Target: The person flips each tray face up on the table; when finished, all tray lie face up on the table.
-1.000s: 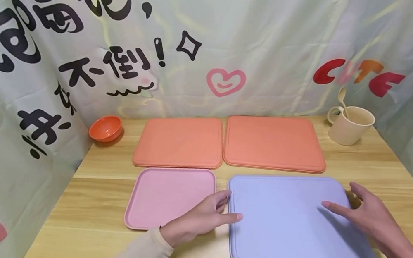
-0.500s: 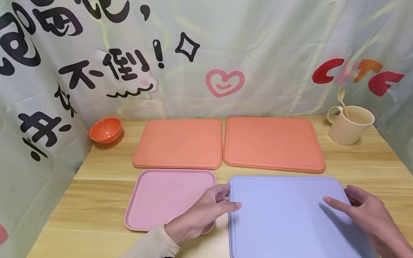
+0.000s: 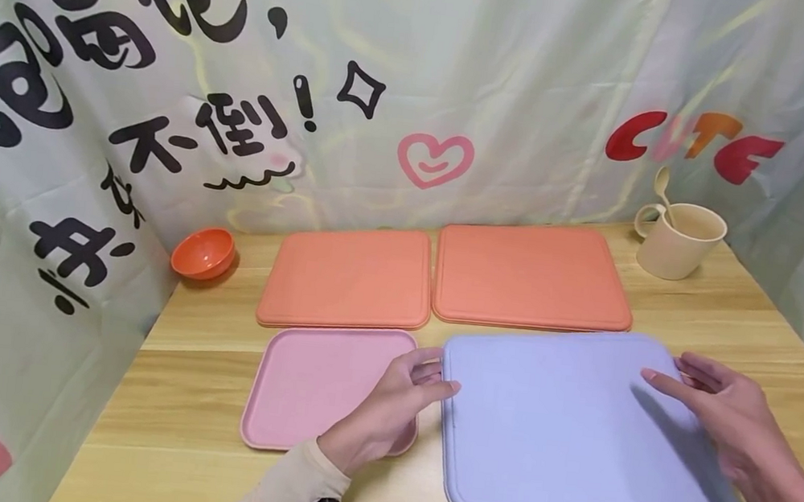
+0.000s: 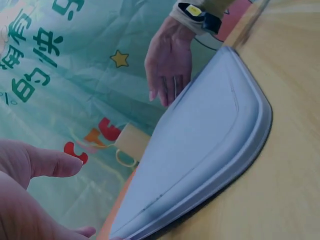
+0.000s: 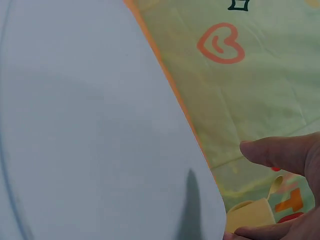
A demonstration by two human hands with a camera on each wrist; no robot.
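Shifted slightly away from the person: blue tray (image 3: pixel 559 436), towards the right orange tray (image 3: pixel 534 276)

Nearest, the blue tray lies directly between the hands, its long axis apparently running from left hand (image 3: pixel 387 407) to right hand (image 3: pixel 734 420); moving it would seem to turn on that span. Neither hand is clearly nearer: each has its fingers at a short side. Both are spread wide, thumbs raised above the tray rather than pinching it, as the wrist views show. Partly behind the left hand, a pink tray (image 3: pixel 324 385) rests on the table (image 3: pixel 156 462). Beyond, the blue tray's far edge meets the right orange tray in view; whether they touch or overlap cannot be told. Beside that lies the left orange tray (image 3: pixel 348 278). Farther back stand an orange bowl (image 3: pixel 190 267), left, and a beige mug (image 3: pixel 673 249) with a spoon (image 3: pixel 662 181), right, before a printed curtain (image 3: pixel 535 78).
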